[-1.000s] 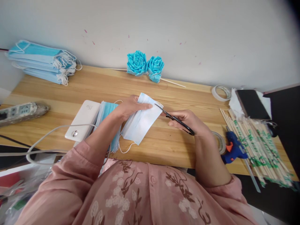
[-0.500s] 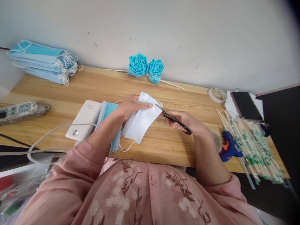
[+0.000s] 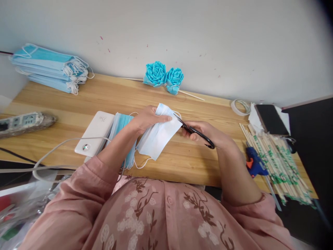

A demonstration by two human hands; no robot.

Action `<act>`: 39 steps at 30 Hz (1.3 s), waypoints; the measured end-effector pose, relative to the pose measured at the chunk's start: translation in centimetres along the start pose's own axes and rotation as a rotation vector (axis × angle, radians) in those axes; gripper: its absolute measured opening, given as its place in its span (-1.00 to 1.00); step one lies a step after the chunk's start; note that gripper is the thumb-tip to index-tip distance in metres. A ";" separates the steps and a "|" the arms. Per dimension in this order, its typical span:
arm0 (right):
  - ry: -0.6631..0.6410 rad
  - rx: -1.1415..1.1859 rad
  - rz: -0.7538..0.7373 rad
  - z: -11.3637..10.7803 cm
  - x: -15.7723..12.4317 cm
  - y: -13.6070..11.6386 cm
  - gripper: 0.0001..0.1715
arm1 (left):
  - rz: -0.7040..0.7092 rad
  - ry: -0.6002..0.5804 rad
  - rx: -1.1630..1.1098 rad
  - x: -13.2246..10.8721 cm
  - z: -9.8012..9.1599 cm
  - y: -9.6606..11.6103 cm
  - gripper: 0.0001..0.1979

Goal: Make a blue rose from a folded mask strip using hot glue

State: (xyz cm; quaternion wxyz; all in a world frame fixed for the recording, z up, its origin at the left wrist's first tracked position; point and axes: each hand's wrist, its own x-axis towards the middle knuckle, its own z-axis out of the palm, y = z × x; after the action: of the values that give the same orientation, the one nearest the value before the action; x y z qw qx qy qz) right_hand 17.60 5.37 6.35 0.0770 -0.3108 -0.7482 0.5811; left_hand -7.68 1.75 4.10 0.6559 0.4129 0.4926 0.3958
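A face mask (image 3: 158, 135), pale side up, is pinched near its top edge by my left hand (image 3: 149, 119). One ear loop hangs from its lower end onto the wooden table. My right hand (image 3: 199, 131) grips black scissors (image 3: 194, 130), whose blades lie at the mask's upper right edge, by the other loop. Whether the blades are fully closed is too small to tell. More blue masks (image 3: 121, 126) lie partly under my left forearm, beside a white power bank (image 3: 95, 133).
A stack of masks (image 3: 49, 67) stands back left, near a power strip (image 3: 24, 123). Two blue flowers (image 3: 163, 76) on sticks lie by the wall. At right are a tape roll (image 3: 240, 107), a phone (image 3: 272, 119), a glue gun (image 3: 255, 161) and wrapped sticks (image 3: 278, 163).
The view has shifted slightly. The scissors' handles look closer together. My right forearm now covers the second tape roll beside the glue gun, and my left hand keeps its hold on the mask.
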 end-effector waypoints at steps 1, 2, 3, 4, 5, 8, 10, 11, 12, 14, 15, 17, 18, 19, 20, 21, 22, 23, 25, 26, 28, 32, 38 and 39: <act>0.000 0.003 -0.009 0.1 0.1 0.0 -0.27 | 0.000 0.000 -0.007 0.0 0.0 0.0 -0.70; -0.002 0.002 -0.016 0.1 0.2 -0.1 -0.29 | -0.002 0.000 -0.014 0.0 0.1 -0.1 -0.71; -0.005 -0.002 -0.022 0.1 0.2 -0.1 -0.30 | -0.004 0.002 -0.020 0.0 0.1 -0.1 -0.72; -0.006 -0.007 -0.025 0.1 0.3 0.0 -0.31 | -0.007 0.005 -0.023 0.0 0.2 -0.1 -0.72; -0.008 -0.011 -0.024 0.1 0.4 0.0 -0.31 | -0.007 0.011 -0.025 0.0 0.2 0.0 -0.73; 0.002 -0.016 -0.014 0.0 0.6 -0.1 -0.29 | 0.004 0.027 -0.027 0.1 0.3 -0.1 -0.73; 0.021 -0.017 -0.011 0.1 0.7 -0.3 -0.27 | 0.016 0.029 -0.026 0.2 0.3 -0.2 -0.73; 0.034 -0.018 -0.012 0.2 0.8 -0.4 -0.27 | 0.019 0.031 -0.023 0.2 0.2 -0.2 -0.72; 0.050 -0.019 -0.016 0.4 0.9 -0.5 -0.27 | 0.017 0.033 -0.016 0.2 0.2 -0.3 -0.71; 0.084 -0.028 -0.013 0.7 0.9 -0.6 -0.29 | 0.005 0.037 0.001 0.3 0.1 -0.4 -0.71; 0.097 -0.039 -0.006 0.8 0.9 -0.6 -0.31 | -0.004 0.039 0.009 0.3 0.1 -0.5 -0.70; 0.118 -0.062 0.019 0.9 0.8 -0.4 -0.36 | -0.017 0.039 0.020 0.3 0.2 -0.5 -0.70; 0.127 -0.066 0.031 0.9 0.8 -0.3 -0.39 | -0.019 0.038 0.024 0.3 0.2 -0.6 -0.70; 0.134 -0.063 0.041 1.0 0.7 -0.2 -0.41 | -0.016 0.038 0.027 0.3 0.2 -0.6 -0.70; 0.140 -0.053 0.048 1.0 0.7 0.0 -0.43 | -0.013 0.036 0.030 0.3 0.2 -0.6 -0.69; 0.143 -0.040 0.056 1.0 0.6 0.1 -0.44 | -0.009 0.034 0.031 0.3 0.3 -0.6 -0.69; 0.144 -0.026 0.066 1.0 0.6 0.3 -0.46 | -0.007 0.032 0.030 0.3 0.3 -0.6 -0.69; 0.144 -0.013 0.082 1.0 0.6 0.4 -0.47 | -0.005 0.030 0.026 0.4 0.3 -0.6 -0.69; 0.147 0.006 0.126 1.1 0.6 0.6 -0.48 | -0.004 0.030 0.019 0.4 0.4 -0.6 -0.69; 0.153 0.011 0.145 1.2 0.6 0.7 -0.48 | -0.005 0.030 0.017 0.4 0.4 -0.6 -0.69; 0.165 0.016 0.166 1.3 0.6 0.7 -0.48 | -0.004 0.025 0.018 0.4 0.4 -0.6 -0.69; 0.171 0.029 0.152 1.4 0.6 0.6 -0.48 | -0.008 0.014 0.017 0.3 0.4 -0.5 -0.66; 0.188 0.041 0.161 1.4 0.6 0.7 -0.44 | -0.012 0.013 0.002 0.3 0.4 -0.5 -0.67; 0.189 0.041 0.168 1.4 0.5 0.7 -0.43 | -0.014 0.017 0.000 0.4 0.4 -0.5 -0.67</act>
State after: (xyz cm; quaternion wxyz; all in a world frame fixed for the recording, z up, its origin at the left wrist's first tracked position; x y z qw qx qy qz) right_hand 16.77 4.63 5.12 0.1047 -0.4239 -0.6970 0.5688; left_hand -7.17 1.84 3.55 0.6543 0.4064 0.5009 0.3946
